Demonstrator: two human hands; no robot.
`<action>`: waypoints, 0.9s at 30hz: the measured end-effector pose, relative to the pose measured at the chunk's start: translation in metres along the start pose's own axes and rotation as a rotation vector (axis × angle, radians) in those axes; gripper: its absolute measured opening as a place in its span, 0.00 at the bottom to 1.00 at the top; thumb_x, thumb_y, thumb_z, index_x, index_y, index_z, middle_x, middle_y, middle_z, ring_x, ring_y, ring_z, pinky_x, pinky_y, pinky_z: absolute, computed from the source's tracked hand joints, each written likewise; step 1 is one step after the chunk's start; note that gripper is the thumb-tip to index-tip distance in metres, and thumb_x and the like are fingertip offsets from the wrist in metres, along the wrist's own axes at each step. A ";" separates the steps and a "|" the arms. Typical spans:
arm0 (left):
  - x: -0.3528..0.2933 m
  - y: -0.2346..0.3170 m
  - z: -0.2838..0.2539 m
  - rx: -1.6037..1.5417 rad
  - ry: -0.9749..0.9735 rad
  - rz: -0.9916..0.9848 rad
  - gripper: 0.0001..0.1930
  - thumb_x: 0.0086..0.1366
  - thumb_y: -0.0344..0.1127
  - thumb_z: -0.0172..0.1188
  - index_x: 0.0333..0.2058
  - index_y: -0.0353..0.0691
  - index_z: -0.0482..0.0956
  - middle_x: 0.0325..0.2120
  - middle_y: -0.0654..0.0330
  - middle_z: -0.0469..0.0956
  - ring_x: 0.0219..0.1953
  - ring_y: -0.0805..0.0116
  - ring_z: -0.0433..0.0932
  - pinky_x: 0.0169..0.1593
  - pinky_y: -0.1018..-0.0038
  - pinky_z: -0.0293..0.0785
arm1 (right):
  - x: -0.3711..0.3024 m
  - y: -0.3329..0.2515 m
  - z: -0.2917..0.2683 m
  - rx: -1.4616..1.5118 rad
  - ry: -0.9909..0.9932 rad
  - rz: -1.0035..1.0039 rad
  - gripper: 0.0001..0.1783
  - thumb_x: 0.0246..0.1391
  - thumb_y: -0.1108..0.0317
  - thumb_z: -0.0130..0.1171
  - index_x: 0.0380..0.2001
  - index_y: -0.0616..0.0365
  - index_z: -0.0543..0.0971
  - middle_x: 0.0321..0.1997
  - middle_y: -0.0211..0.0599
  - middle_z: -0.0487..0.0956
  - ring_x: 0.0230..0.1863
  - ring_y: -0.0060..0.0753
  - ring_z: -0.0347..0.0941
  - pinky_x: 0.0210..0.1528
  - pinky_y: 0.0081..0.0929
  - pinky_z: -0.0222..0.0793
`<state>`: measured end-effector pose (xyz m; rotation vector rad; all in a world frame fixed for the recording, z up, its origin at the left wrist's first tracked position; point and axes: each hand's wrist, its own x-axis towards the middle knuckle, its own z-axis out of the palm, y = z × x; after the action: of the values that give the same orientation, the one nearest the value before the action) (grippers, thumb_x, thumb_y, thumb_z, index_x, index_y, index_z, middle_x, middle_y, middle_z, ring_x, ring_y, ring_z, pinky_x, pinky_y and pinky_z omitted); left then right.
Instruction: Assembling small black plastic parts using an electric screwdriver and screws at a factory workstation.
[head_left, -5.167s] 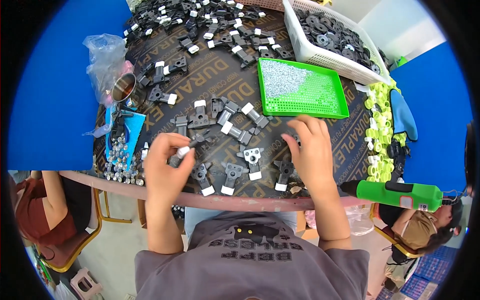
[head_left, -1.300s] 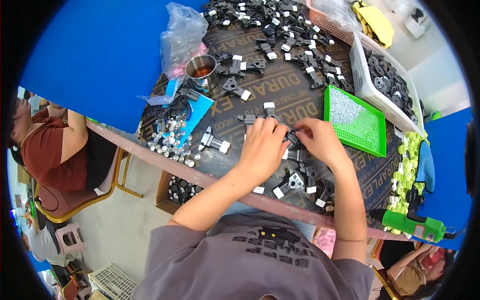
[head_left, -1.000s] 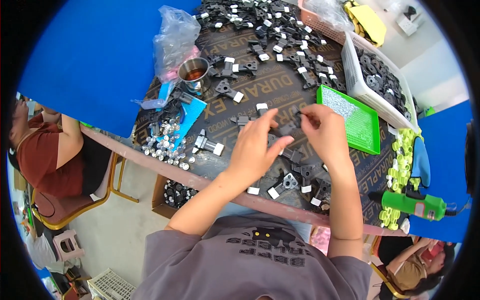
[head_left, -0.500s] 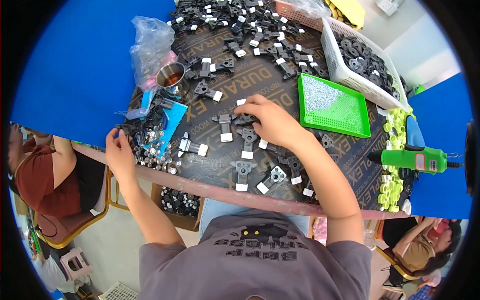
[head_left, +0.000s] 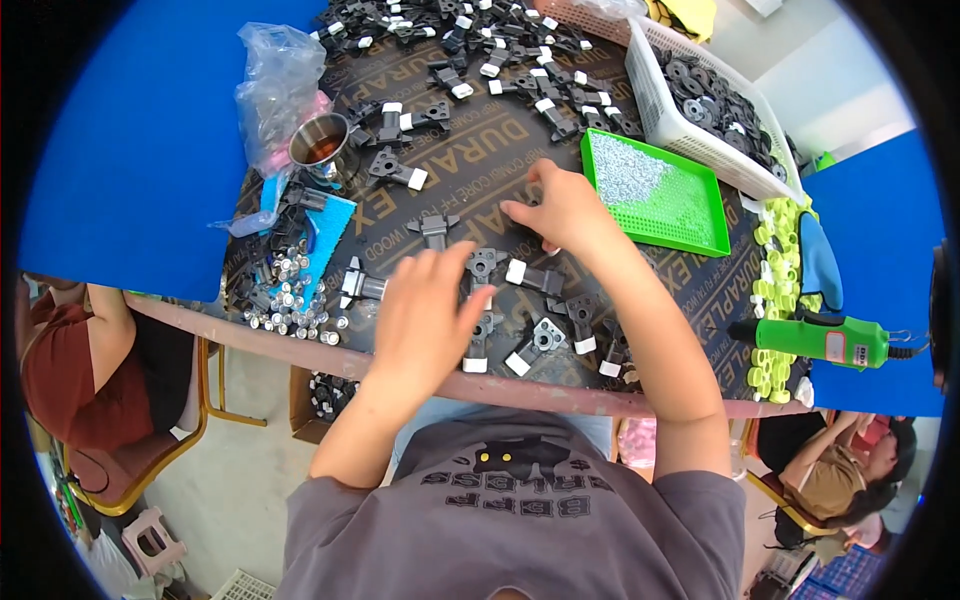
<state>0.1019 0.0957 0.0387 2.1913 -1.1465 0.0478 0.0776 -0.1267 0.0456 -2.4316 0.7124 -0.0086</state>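
My left hand point(head_left: 425, 310), its thumb and index finger apart, hovers over black plastic parts with white ends near the table's front edge. No object shows in it. Partly hidden beneath are one black part point(head_left: 484, 262) and another point(head_left: 434, 230) beyond the fingers. My right hand point(head_left: 568, 212) is curled to the left of a green tray point(head_left: 655, 235). A dark piece shows between its fingers and a white bit below them, seemingly a black plastic part mostly covered by the hand. Closer to me lie more such parts, among them one point(head_left: 543, 340) with a white end.
Small metal cylinders point(head_left: 290, 305) lie by a blue cloth point(head_left: 335, 240) and a metal cup point(head_left: 320, 150) at left. Many black parts point(head_left: 460, 40) cover the far side. A white basket point(head_left: 690, 150), yellow-green rings point(head_left: 768, 360) and a green electric screwdriver point(head_left: 820, 340) are at right.
My left hand has moved right, from beside the metal cylinders to over the black parts. My right hand has shifted right and away, and the part under it has left its spot.
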 end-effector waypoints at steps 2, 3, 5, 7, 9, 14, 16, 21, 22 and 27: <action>0.003 0.009 0.016 0.083 -0.086 -0.021 0.24 0.58 0.39 0.69 0.53 0.41 0.75 0.35 0.55 0.76 0.41 0.51 0.76 0.44 0.59 0.73 | 0.001 0.001 0.011 -0.102 0.116 -0.011 0.27 0.53 0.50 0.69 0.39 0.66 0.77 0.25 0.49 0.82 0.23 0.44 0.81 0.32 0.38 0.78; 0.006 0.012 0.021 0.077 -0.090 -0.020 0.24 0.58 0.39 0.69 0.53 0.41 0.75 0.35 0.55 0.76 0.41 0.51 0.76 0.44 0.59 0.73 | 0.000 0.001 0.011 -0.106 0.115 -0.005 0.27 0.53 0.50 0.69 0.39 0.66 0.77 0.25 0.49 0.82 0.23 0.44 0.81 0.32 0.38 0.78; 0.014 0.016 0.028 0.160 -0.138 -0.087 0.26 0.57 0.39 0.70 0.53 0.41 0.74 0.36 0.55 0.76 0.40 0.50 0.77 0.43 0.60 0.74 | -0.006 -0.001 0.005 -0.211 0.164 -0.022 0.28 0.50 0.50 0.70 0.34 0.70 0.77 0.31 0.57 0.82 0.37 0.58 0.82 0.41 0.46 0.78; 0.015 0.012 0.032 0.163 -0.097 -0.060 0.26 0.57 0.38 0.70 0.53 0.42 0.74 0.35 0.55 0.76 0.39 0.50 0.78 0.42 0.60 0.75 | -0.024 -0.010 -0.007 -0.273 0.223 -0.031 0.26 0.51 0.50 0.69 0.32 0.67 0.78 0.30 0.55 0.82 0.35 0.57 0.82 0.39 0.48 0.77; 0.016 0.010 0.034 0.121 -0.079 -0.061 0.25 0.57 0.37 0.70 0.53 0.43 0.74 0.34 0.55 0.76 0.39 0.50 0.78 0.42 0.59 0.75 | -0.047 -0.007 -0.025 -0.184 0.183 -0.107 0.23 0.50 0.52 0.71 0.30 0.63 0.78 0.24 0.47 0.81 0.29 0.53 0.80 0.33 0.39 0.75; 0.016 0.021 0.033 0.123 -0.092 -0.093 0.28 0.55 0.33 0.70 0.55 0.41 0.73 0.39 0.54 0.72 0.43 0.52 0.74 0.42 0.60 0.74 | -0.103 0.022 -0.007 -0.104 0.046 -0.246 0.19 0.40 0.68 0.74 0.34 0.59 0.76 0.36 0.45 0.78 0.40 0.52 0.76 0.42 0.41 0.72; 0.019 0.032 0.027 0.083 -0.093 -0.033 0.28 0.52 0.28 0.71 0.53 0.42 0.76 0.41 0.55 0.69 0.45 0.52 0.71 0.45 0.61 0.72 | -0.106 0.028 0.005 -0.025 0.108 -0.274 0.17 0.42 0.73 0.71 0.36 0.59 0.74 0.37 0.45 0.75 0.41 0.54 0.75 0.43 0.43 0.71; 0.019 0.030 0.047 0.012 -0.080 0.217 0.18 0.49 0.25 0.67 0.42 0.40 0.80 0.46 0.56 0.73 0.49 0.53 0.72 0.51 0.60 0.71 | -0.113 0.031 0.011 0.255 0.223 -0.257 0.16 0.45 0.72 0.71 0.37 0.60 0.76 0.36 0.40 0.78 0.34 0.38 0.78 0.39 0.30 0.76; 0.018 0.030 0.051 -0.046 -0.063 0.180 0.15 0.51 0.26 0.66 0.40 0.39 0.79 0.44 0.56 0.75 0.48 0.53 0.73 0.51 0.61 0.71 | -0.117 0.030 0.002 0.322 0.239 -0.228 0.15 0.49 0.71 0.71 0.39 0.61 0.77 0.36 0.39 0.79 0.34 0.32 0.79 0.39 0.27 0.76; 0.023 0.044 0.049 -0.285 -0.111 -0.078 0.13 0.59 0.29 0.68 0.41 0.32 0.76 0.37 0.50 0.77 0.36 0.52 0.78 0.41 0.64 0.75 | -0.139 0.059 -0.031 0.117 0.632 -0.132 0.15 0.52 0.74 0.67 0.43 0.61 0.77 0.42 0.44 0.79 0.43 0.45 0.78 0.46 0.36 0.74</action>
<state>0.0708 0.0341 0.0306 2.0011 -1.0547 -0.2587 -0.0754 -0.1150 0.0607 -2.3554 0.7807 -0.8760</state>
